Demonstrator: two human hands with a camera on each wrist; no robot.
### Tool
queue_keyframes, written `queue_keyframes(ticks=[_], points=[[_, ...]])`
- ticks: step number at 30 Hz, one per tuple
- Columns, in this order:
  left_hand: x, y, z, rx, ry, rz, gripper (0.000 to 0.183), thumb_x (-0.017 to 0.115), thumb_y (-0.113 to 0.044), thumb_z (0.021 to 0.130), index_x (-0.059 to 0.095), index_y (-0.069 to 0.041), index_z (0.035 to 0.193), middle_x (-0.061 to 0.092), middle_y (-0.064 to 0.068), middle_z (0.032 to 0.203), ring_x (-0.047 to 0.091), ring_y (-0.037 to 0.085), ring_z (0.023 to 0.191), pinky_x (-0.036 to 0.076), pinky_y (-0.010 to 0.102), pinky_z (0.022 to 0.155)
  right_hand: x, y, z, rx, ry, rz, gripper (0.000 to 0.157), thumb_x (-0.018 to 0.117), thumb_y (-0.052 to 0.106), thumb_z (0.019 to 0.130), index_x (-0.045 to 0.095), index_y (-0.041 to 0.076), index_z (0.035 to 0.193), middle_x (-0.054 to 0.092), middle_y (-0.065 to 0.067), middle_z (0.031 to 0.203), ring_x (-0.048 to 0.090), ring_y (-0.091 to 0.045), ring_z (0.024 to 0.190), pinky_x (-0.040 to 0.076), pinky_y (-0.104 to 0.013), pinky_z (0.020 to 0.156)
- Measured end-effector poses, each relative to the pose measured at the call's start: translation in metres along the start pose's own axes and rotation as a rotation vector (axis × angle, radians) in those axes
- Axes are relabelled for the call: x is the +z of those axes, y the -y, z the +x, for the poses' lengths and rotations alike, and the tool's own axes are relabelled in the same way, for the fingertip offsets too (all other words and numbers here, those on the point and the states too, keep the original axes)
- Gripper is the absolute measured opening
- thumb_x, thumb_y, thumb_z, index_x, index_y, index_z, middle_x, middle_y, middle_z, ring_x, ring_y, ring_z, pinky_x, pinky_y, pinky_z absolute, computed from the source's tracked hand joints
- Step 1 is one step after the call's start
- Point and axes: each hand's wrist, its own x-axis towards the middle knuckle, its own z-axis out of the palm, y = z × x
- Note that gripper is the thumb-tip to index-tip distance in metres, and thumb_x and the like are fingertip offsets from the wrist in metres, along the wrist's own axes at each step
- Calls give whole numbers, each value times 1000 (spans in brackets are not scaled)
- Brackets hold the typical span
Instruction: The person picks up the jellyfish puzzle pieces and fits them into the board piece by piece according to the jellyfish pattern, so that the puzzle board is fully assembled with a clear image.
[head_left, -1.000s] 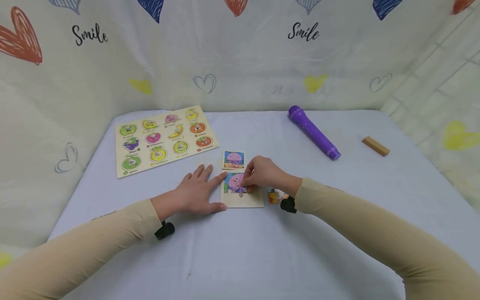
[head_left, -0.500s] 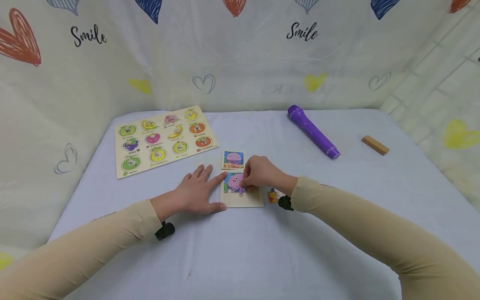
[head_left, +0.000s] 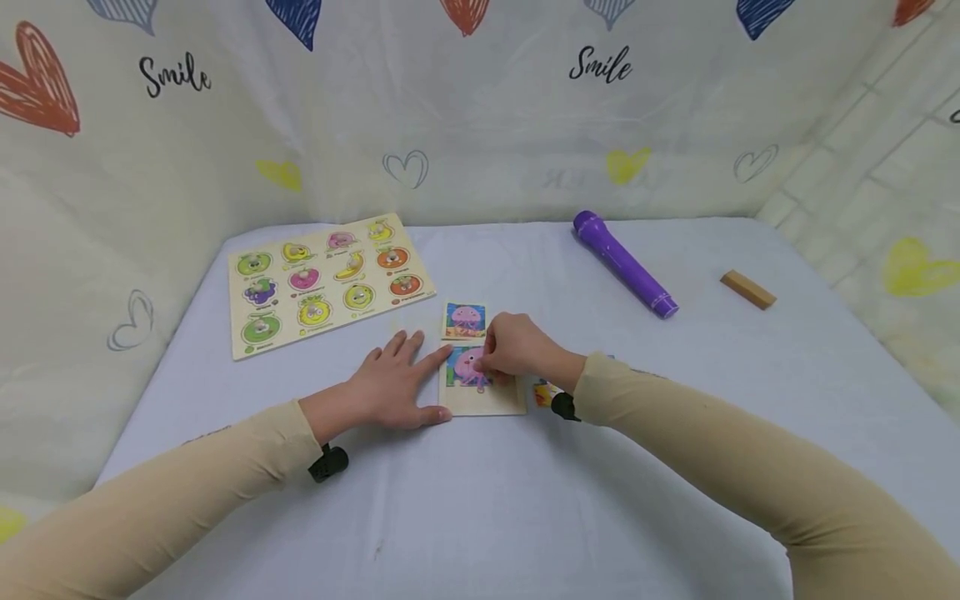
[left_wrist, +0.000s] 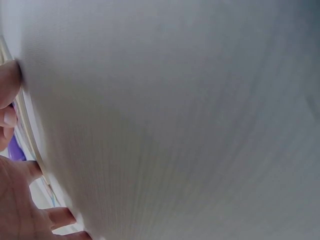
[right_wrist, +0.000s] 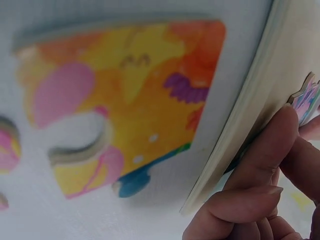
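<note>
L hand (head_left: pixel 390 390) touches puzzle bd (head_left: pixel 480 406); R hand (head_left: pixel 517 346) pinches octopus pc (right_wrist: pixel 307 102).

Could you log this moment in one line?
left grip: spread, touching puzzle board; right grip: curled over board, hold unclear; loose orange piece: right of board

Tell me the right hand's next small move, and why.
Probably settle the puzzle piece flat against the octopus picture. The right hand has its curled fingertips at that picture's right side, and the left hand touches the left edge of the board, which should help keep it steady.
</note>
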Motion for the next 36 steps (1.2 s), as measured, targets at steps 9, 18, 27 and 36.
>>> queue_keyframes(ticks=[9, 18, 27, 36], points=[[4, -1, 0, 3, 5, -11, 91, 62, -62, 92, 24, -22, 164, 18, 26, 168, 17, 51, 154, 27, 71, 117, -1, -8, -5, -87, 22, 21, 16, 73, 23, 97, 70, 8, 92, 71, -4, 75, 65, -13, 65, 49, -21, 64], [-1, -2, -4, -10, 18, -14, 90, 63, -60, 93, 23, -22, 165, 16, 25, 169, 14, 50, 155, 25, 70, 118, -35, -56, -34, -178, -40, 111, 14, 65, 15, 101, 70, 5, 110, 75, -6, 98, 69, -19, 89, 56, -32, 81], [-3, 0, -1, -6, 8, 8, 90, 63, -60, 93, 24, -21, 164, 18, 25, 168, 15, 51, 155, 26, 70, 118, -53, -127, -57, -131, -178, 33, 21, 69, 13, 97, 70, 3, 116, 73, -10, 108, 66, -23, 100, 54, -37, 86], [0, 0, 0, -4, 9, -11, 91, 63, -60, 92, 24, -21, 164, 17, 26, 168, 15, 51, 155, 25, 71, 118, -52, -161, -62, -75, -130, 7, 30, 78, 21, 91, 71, 2, 113, 68, -10, 103, 56, -23, 95, 49, -36, 85]])
